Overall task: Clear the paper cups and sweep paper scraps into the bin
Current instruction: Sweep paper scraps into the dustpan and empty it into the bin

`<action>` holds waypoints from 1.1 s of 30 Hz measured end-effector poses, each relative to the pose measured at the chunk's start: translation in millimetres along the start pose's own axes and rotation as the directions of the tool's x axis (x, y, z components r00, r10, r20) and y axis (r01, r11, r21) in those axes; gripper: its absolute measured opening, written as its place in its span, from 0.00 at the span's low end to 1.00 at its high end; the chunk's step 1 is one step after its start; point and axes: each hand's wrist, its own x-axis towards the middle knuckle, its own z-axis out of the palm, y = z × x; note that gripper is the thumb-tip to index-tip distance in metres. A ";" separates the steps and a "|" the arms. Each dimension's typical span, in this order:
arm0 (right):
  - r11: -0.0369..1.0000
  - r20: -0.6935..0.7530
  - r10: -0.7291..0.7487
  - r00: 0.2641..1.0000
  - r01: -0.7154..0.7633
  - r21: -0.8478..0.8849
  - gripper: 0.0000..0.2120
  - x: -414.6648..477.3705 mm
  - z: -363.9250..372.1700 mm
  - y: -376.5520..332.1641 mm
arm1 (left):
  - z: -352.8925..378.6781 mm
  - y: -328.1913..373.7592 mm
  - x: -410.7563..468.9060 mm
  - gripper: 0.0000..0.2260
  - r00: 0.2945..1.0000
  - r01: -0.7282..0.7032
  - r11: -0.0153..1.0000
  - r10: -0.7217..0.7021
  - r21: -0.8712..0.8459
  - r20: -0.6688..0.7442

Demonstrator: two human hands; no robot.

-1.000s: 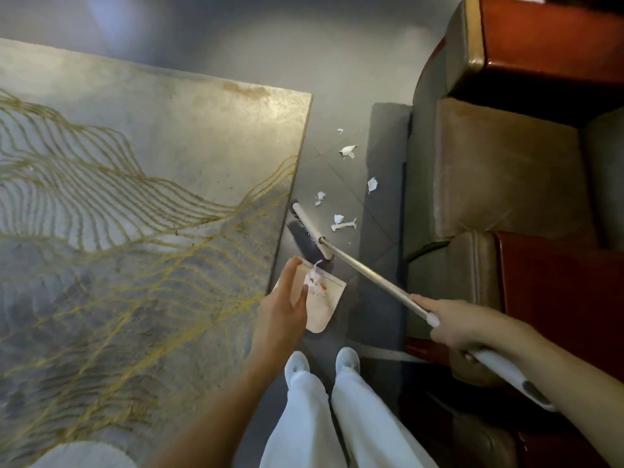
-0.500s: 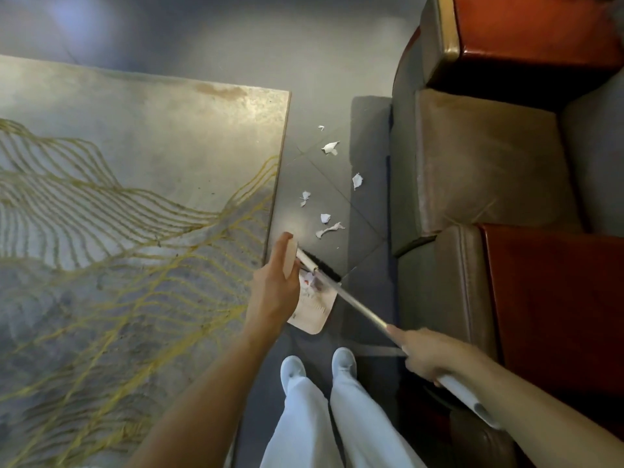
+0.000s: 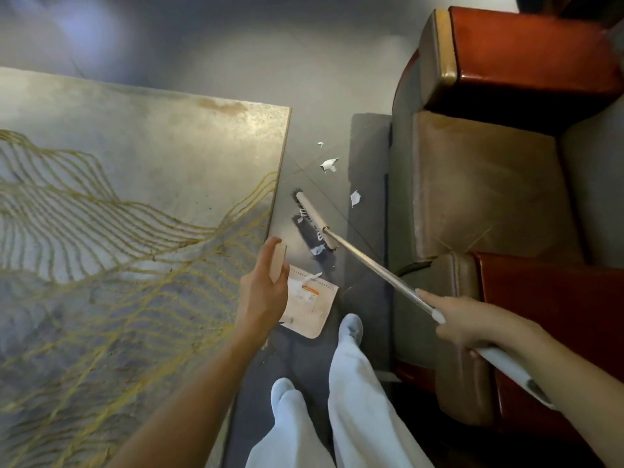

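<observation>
The dustpan (image 3: 309,304) handle is gripped by the left hand (image 3: 261,288), the broom (image 3: 315,224) by the right hand (image 3: 462,320). Scraps (image 3: 329,163) beyond the dustpan could be flicked under the sofa (image 3: 472,184).

Glossy leather sofa (image 3: 489,184), metal broom pole (image 3: 378,270), paper scraps (image 3: 329,163)

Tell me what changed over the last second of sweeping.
The broom, pulled back to the dustpan half a second ago, has pushed out again; its head now covers the nearer scraps. Right hand still grips the handle, left hand still holds the dustpan. The farther scraps haven't moved.
</observation>
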 end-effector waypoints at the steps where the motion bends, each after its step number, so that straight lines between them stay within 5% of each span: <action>1: 1.000 -0.018 -0.004 1.000 0.003 -0.010 0.38 14.7 -12.2 1.4 | 3.2 4.3 7.0 0.15 1.000 0.001 1.000 -0.001 0.001 -0.010; 8: 0.993 0.039 -0.041 0.998 0.044 -0.106 0.37 83.3 -57.2 8.7 | 28.4 28.6 48.1 0.16 0.999 0.043 0.999 -0.043 0.009 -0.027; 16: 0.991 0.227 -0.105 0.968 0.120 -0.053 0.39 60.5 -46.5 43.1 | 50.3 45.0 68.8 0.15 0.997 0.029 0.999 -0.028 0.014 -0.071; 33: 0.953 0.102 -0.166 0.981 0.187 -0.240 0.38 -20.2 -13.3 8.9 | -16.1 -29.5 -50.6 0.15 0.981 0.004 0.994 -0.026 -0.113 -0.194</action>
